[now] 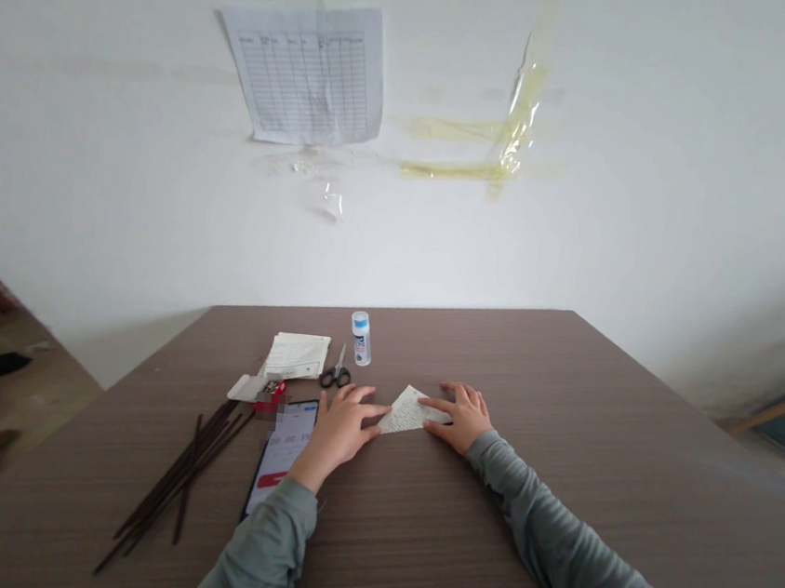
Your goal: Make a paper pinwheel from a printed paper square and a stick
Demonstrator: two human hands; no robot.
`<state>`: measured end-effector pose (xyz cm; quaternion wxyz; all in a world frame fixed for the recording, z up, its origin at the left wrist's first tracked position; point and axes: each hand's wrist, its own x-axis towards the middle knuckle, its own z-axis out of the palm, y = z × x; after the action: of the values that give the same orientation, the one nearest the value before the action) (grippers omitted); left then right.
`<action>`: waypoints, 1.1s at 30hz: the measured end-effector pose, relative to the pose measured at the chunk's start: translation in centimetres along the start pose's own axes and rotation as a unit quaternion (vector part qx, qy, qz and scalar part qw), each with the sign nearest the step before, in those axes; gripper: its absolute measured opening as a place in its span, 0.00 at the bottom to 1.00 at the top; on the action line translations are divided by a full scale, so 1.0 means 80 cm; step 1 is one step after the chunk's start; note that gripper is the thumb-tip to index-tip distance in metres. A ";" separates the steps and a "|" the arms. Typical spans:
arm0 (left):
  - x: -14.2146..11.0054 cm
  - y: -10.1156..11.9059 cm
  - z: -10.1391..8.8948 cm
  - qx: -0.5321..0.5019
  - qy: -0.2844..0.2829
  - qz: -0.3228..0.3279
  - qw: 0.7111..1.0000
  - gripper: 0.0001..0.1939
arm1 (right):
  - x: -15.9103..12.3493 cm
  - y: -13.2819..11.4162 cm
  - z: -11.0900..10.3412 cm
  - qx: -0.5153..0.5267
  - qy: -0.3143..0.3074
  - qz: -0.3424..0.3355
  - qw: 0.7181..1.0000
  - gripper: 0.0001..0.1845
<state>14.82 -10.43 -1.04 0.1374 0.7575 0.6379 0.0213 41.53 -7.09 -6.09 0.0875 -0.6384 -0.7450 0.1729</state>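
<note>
A small piece of printed paper [406, 412], folded to a triangle, lies on the brown table [550, 526] with its peak pointing away from me. My left hand [345, 425] has its fingers apart, the thumb and index fingertips at the paper's left corner. My right hand [462, 417] rests over the paper's right part with fingers spread, hiding that corner. Neither hand is closed round anything. Just beyond my left hand are scissors [336, 376] with black handles. Under my left wrist's side lies a phone [284, 446] showing a timer.
A white glue bottle [361, 339] with a blue cap stands behind the scissors. Left of them lies a stack of printed paper squares [297, 356]. A small red box [271, 394] and several thin dark sticks [180, 478] lie farther left. A wall [439, 252] rises behind the table.
</note>
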 end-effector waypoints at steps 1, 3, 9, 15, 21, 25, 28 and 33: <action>-0.001 -0.003 0.000 0.002 -0.001 -0.001 1.000 0.30 | 0.000 0.000 0.000 0.000 -0.001 0.000 1.000 0.31; -0.003 -0.009 0.000 0.004 -0.002 -0.003 1.000 0.31 | -0.001 0.000 -0.001 0.001 -0.003 0.002 1.000 0.31; -0.006 -0.025 0.004 -0.005 0.024 -0.009 1.000 0.32 | -0.002 0.000 -0.003 0.007 -0.002 0.000 1.000 0.30; -0.004 -0.024 0.007 -0.030 0.048 -0.016 0.998 0.35 | -0.002 0.000 -0.002 0.011 0.013 -0.002 1.000 0.30; 0.003 0.003 0.021 -0.074 0.082 0.009 0.994 0.32 | -0.003 -0.002 0.000 0.007 0.019 -0.002 1.000 0.30; 0.008 0.031 0.035 -0.083 0.066 0.058 0.993 0.29 | -0.005 -0.002 0.001 0.008 0.015 -0.004 1.000 0.30; 0.012 0.043 0.043 -0.083 0.057 0.065 0.993 0.26 | -0.004 -0.001 0.003 0.013 0.026 -0.013 0.999 0.30; 0.016 0.046 0.043 -0.077 0.064 0.051 0.994 0.21 | -0.005 -0.001 0.007 0.018 0.060 -0.024 0.998 0.27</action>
<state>19.29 -10.34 -3.65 0.1530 0.7730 0.6026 0.1262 41.34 -7.59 -6.56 0.1473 -0.6282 -0.7500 0.1453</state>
